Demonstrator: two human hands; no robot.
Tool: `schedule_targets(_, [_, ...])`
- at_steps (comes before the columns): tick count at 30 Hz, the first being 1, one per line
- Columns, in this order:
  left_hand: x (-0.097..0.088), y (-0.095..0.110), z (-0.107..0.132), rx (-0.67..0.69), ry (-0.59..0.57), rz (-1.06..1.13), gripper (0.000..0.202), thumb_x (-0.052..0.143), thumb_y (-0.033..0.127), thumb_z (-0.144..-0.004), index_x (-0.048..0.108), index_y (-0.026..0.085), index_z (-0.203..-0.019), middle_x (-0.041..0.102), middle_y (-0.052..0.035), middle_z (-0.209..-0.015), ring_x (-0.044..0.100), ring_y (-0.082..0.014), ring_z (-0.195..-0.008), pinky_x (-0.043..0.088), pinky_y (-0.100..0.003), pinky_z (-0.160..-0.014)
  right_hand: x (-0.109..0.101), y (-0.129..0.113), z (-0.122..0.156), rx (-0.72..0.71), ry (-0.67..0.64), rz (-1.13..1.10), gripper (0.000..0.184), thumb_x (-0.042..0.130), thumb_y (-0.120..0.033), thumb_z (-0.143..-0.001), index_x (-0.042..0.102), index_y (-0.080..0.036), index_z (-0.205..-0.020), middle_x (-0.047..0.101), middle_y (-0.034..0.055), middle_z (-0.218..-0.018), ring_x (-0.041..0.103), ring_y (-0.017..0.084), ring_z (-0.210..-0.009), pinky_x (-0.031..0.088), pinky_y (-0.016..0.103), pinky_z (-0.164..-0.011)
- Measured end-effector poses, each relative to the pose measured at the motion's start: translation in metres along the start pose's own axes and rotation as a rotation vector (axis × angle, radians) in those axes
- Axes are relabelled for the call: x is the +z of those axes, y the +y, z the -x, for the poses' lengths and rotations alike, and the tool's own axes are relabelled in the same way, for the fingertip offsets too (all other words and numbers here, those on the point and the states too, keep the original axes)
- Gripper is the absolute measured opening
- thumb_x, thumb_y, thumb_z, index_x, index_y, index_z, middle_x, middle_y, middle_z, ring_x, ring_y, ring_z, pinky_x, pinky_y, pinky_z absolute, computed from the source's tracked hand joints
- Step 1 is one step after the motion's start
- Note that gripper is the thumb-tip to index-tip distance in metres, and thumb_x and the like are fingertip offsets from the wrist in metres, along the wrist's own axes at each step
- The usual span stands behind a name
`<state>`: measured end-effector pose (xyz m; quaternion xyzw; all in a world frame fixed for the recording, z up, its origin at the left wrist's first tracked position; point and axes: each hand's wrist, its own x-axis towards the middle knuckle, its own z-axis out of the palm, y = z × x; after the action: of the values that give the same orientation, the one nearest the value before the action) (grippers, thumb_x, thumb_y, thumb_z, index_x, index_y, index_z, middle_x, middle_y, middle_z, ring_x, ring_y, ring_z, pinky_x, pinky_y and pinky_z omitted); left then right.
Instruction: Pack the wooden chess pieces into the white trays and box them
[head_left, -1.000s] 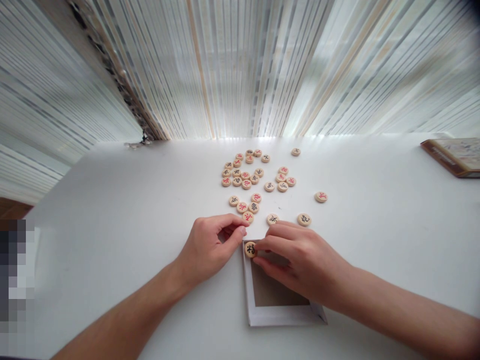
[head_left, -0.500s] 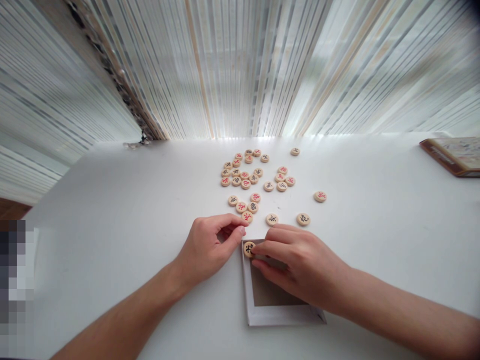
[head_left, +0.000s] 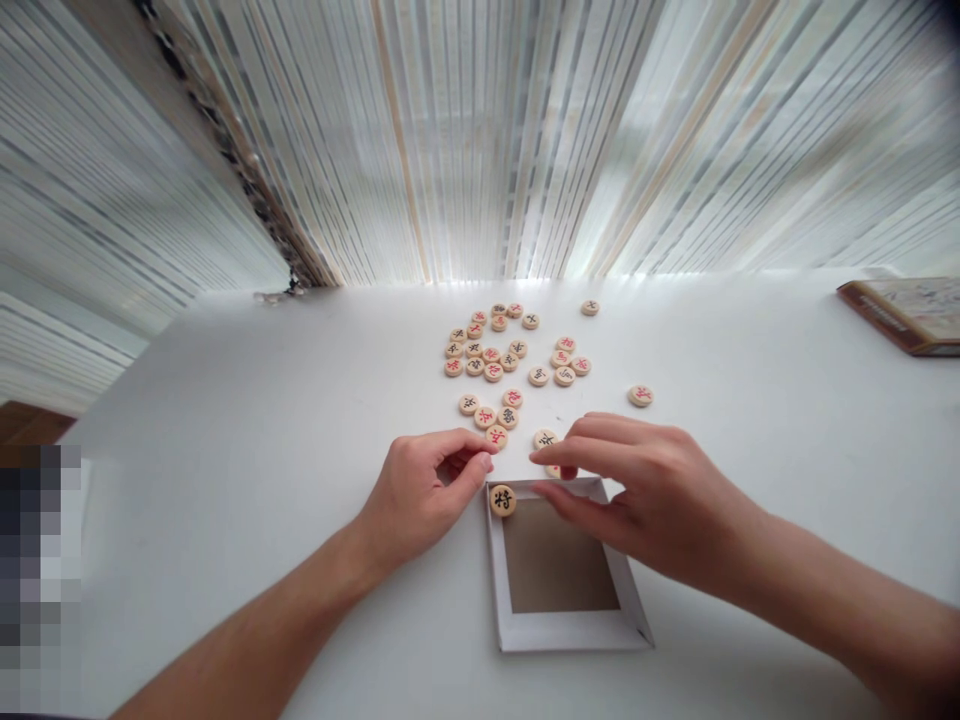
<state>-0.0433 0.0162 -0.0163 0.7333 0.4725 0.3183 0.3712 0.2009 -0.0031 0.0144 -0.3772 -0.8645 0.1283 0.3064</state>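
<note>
My left hand [head_left: 431, 490] rests on the table left of a shallow white box [head_left: 574, 632]. Its thumb and index finger are drawn together in a pinch with no piece showing between them, the tips close by a red-marked Chinese chess piece [head_left: 496, 437]. In the box's far left corner lies a black-marked general piece [head_left: 503, 501], face up. My right hand [head_left: 626, 480] hovers over the box's far right part, thumb and fingers apart. A red-marked piece [head_left: 553, 471] shows partly behind its fingers, near a black-marked piece [head_left: 546, 440].
Several more round wooden pieces [head_left: 491, 355] lie in loose groups farther back on the white table [head_left: 337, 370]. One red-marked piece [head_left: 640, 396] lies apart to the right. A flat brown box [head_left: 907, 315] sits at the right edge. Striped string curtains [head_left: 465, 150] hang behind.
My right hand has let go of the general piece in the box corner and moved right and back, its fingers spreading. My left hand stays in place.
</note>
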Motion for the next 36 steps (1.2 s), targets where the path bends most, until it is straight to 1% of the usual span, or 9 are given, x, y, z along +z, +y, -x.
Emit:
schedule_targets(4, [0.000,-0.003,0.000,0.012,0.027,0.013,0.017,0.067,0.022,-0.096,0.082,0.017,-0.095,0.082,-0.0026,-0.080,0.074,-0.0156,-0.068,0.057,-0.023,-0.064,-0.025,0.008,0.000,0.078,0.058,0.042,0.011,0.070,-0.024,-0.099,0.081,-0.020,-0.097,0.070,0.0011,-0.073,0.057,0.013,-0.054,0.048,0.026,-0.052])
schedule_targets(6, [-0.001,-0.004,0.000,0.023,0.049,0.018,0.017,0.066,0.022,-0.096,0.082,0.017,-0.094,0.081,-0.0025,-0.077,0.073,-0.0150,-0.066,0.057,-0.023,-0.061,-0.031,0.014,0.005,0.125,0.089,0.039,0.010,0.071,-0.025,-0.098,0.081,-0.021,-0.096,0.070,0.0006,-0.072,0.056,0.012,-0.053,0.044,0.025,-0.047])
schedule_targets(8, [-0.002,-0.005,-0.001,0.031,0.078,0.021,0.017,0.066,0.023,-0.096,0.081,0.017,-0.094,0.080,-0.0027,-0.077,0.073,-0.0148,-0.066,0.056,-0.022,-0.060,-0.031,0.022,0.013,0.189,0.174,0.033,0.011,0.071,-0.024,-0.098,0.080,-0.022,-0.093,0.072,0.0012,-0.073,0.058,0.013,-0.057,0.044,0.025,-0.047])
schedule_targets(11, [-0.004,-0.004,-0.003,0.034,0.121,0.019,0.018,0.066,0.025,-0.097,0.081,0.016,-0.094,0.080,-0.0033,-0.078,0.071,-0.0140,-0.065,0.056,-0.021,-0.059,-0.023,0.037,0.027,0.294,0.340,0.024,0.012,0.069,-0.023,-0.099,0.079,-0.022,-0.091,0.074,0.0020,-0.074,0.059,0.015,-0.060,0.047,0.028,-0.055])
schedule_targets(13, [-0.005,-0.003,-0.004,0.032,0.141,0.014,0.020,0.064,0.027,-0.098,0.080,0.016,-0.092,0.080,-0.0034,-0.079,0.070,-0.0132,-0.063,0.055,-0.021,-0.058,-0.018,0.047,0.035,0.337,0.385,0.003,0.009,0.071,-0.024,-0.099,0.079,-0.022,-0.096,0.077,0.0030,-0.079,0.062,0.015,-0.064,0.048,0.029,-0.057])
schedule_targets(16, [-0.006,-0.002,-0.005,0.029,0.155,0.000,0.022,0.063,0.029,-0.099,0.080,0.017,-0.091,0.079,-0.0029,-0.076,0.069,-0.0128,-0.061,0.055,-0.020,-0.056,-0.013,0.058,0.042,0.367,0.400,-0.016,0.009,0.071,-0.025,-0.099,0.079,-0.022,-0.099,0.077,0.0034,-0.082,0.065,0.017,-0.068,0.048,0.030,-0.059])
schedule_targets(20, [-0.006,-0.002,-0.007,0.024,0.168,-0.027,0.021,0.065,0.029,-0.098,0.080,0.017,-0.090,0.079,-0.0023,-0.073,0.069,-0.0125,-0.060,0.055,-0.019,-0.056,-0.012,0.065,0.044,0.357,0.401,-0.061,0.009,0.069,-0.024,-0.100,0.078,-0.022,-0.098,0.075,0.0029,-0.081,0.063,0.016,-0.067,0.048,0.031,-0.060])
schedule_targets(29, [-0.008,-0.005,-0.006,0.003,0.168,-0.067,0.023,0.067,0.031,-0.098,0.082,0.017,-0.089,0.080,-0.0031,-0.074,0.069,-0.0137,-0.059,0.056,-0.020,-0.056,-0.007,0.067,0.044,0.344,0.314,-0.112,0.015,0.064,-0.021,-0.102,0.076,-0.021,-0.093,0.077,0.0043,-0.088,0.056,0.014,-0.063,0.045,0.030,-0.058])
schedule_targets(36, [-0.006,-0.005,-0.006,0.012,0.145,-0.076,0.022,0.066,0.030,-0.097,0.082,0.017,-0.088,0.080,-0.0030,-0.073,0.071,-0.0144,-0.060,0.057,-0.020,-0.057,-0.008,0.066,0.044,0.352,0.280,-0.111,0.017,0.063,-0.022,-0.102,0.075,-0.021,-0.090,0.073,0.0029,-0.079,0.050,0.014,-0.058,0.042,0.030,-0.055])
